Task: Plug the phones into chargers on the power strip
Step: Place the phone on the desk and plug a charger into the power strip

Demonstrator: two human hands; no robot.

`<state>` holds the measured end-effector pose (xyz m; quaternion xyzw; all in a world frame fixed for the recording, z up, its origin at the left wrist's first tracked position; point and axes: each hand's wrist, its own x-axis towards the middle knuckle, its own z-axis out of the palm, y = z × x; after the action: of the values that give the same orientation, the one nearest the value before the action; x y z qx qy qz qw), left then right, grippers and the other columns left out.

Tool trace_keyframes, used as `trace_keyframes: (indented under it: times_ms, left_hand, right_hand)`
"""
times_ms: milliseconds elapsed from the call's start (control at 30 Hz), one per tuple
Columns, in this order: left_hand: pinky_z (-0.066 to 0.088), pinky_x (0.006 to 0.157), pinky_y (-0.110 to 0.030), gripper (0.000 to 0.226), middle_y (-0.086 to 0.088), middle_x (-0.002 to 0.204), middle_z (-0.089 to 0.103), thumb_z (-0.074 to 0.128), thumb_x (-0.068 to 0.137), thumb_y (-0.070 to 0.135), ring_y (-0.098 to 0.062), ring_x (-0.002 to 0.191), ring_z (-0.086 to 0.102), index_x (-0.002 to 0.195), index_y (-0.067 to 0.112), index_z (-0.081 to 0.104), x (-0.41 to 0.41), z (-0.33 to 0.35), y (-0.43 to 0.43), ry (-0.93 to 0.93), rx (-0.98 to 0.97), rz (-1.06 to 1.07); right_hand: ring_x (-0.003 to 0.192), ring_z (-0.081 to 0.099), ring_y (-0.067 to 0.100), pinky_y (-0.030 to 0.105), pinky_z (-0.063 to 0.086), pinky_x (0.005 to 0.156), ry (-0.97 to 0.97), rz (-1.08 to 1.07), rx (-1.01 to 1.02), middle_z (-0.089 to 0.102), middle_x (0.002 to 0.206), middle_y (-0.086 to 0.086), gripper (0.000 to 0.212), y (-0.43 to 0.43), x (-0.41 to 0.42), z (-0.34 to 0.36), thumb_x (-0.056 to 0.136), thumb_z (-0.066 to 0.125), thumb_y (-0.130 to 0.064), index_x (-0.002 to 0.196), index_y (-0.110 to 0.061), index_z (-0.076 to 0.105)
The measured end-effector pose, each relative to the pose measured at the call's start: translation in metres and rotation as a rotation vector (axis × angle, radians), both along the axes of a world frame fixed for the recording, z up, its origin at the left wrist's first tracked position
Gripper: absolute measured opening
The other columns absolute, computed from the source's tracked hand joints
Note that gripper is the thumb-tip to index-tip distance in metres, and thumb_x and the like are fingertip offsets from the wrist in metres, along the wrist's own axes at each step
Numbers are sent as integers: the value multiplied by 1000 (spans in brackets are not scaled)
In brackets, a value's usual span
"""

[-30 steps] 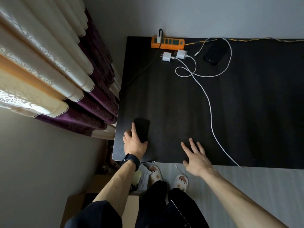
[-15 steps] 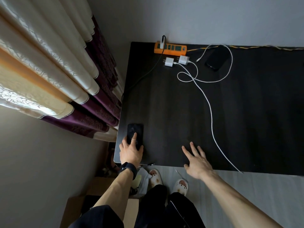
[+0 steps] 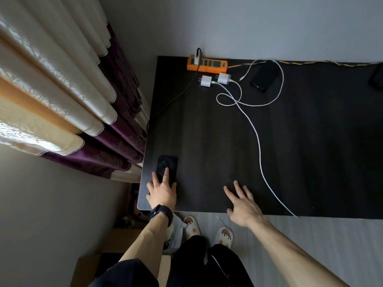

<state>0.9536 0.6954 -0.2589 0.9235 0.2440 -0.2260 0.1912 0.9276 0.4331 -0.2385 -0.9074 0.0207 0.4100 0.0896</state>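
One phone point(image 3: 167, 165) is found at the near left corner of the counter point(image 3: 207, 141), with its long side pointing away toward the far edge. It is touched by the straight fingers of the left hand point(image 3: 162, 191), not gripped. The right hand point(image 3: 242, 204) is spread flat near the front edge, and nothing is held in it. The orange power strip point(image 3: 207, 64) and the white chargers point(image 3: 206, 80) are seen well apart from it at the back edge, so a long reach is likely needed.

Left hand point(image 3: 162, 190) at near left, palm down, fingers straight, slightly spread, pointing far. Left forearm bare, reaching up from near edge. Right hand point(image 3: 242, 206) to its right, palm down, fingers splayed, angled far-left. Right forearm bare, entering from near right.
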Motion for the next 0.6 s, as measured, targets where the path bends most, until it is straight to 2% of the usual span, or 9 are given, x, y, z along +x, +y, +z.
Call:
trace_keyframes:
  times_ms: [267, 400, 467, 500, 533, 600]
  left_hand:
    - [34, 107, -60, 61, -5, 164, 13, 50, 98, 44, -33, 142, 18, 153, 45, 21, 7, 5, -3, 24, -45, 43]
    - [34, 106, -59, 61, -5, 164, 13, 50, 99, 42, -33, 142, 18, 153, 44, 22, 11, 9, -6, 37, -43, 70]
    - [35, 106, -58, 62, -5, 163, 13, 51, 98, 41, -33, 142, 19, 153, 43, 22, 12, 11, -7, 37, -36, 69]
    - [36, 106, -57, 64, -6, 163, 14, 53, 98, 41, -33, 141, 20, 153, 43, 22, 12, 12, -7, 34, -34, 64]
    - [37, 106, -56, 65, -6, 162, 16, 54, 97, 40, -34, 141, 21, 154, 42, 22, 12, 13, -7, 34, -34, 60]
    - [38, 106, -54, 70, -8, 162, 16, 58, 94, 40, -35, 141, 22, 154, 39, 21, 13, 16, -7, 46, -20, 55]
  right_hand:
    - [154, -11, 23, 43, 31, 119, 17, -8, 25, -20, 165, -14, 76, -2, 3, 6, 98, 52, -37, 156, -47, 4]
    - [154, -6, 22, 42, 28, 120, 36, -1, 61, -14, 166, -14, 73, -7, 8, 9, 96, 52, -40, 157, -45, 12]
    - [154, 6, 23, 41, 25, 121, 33, -32, 120, 0, 168, -10, 68, -13, 14, 13, 95, 53, -43, 156, -40, 23]
    - [151, 18, 24, 38, 26, 120, 2, -80, 166, 13, 167, -6, 64, -17, 18, 16, 95, 53, -43, 154, -37, 31]
    - [146, 31, 23, 35, 32, 117, -59, -148, 205, 29, 162, -3, 59, -22, 23, 18, 95, 55, -43, 151, -33, 39]
    - [129, 52, 23, 34, 46, 99, -255, -283, 211, 50, 144, 0, 49, -35, 36, 23, 94, 57, -42, 140, -29, 51]
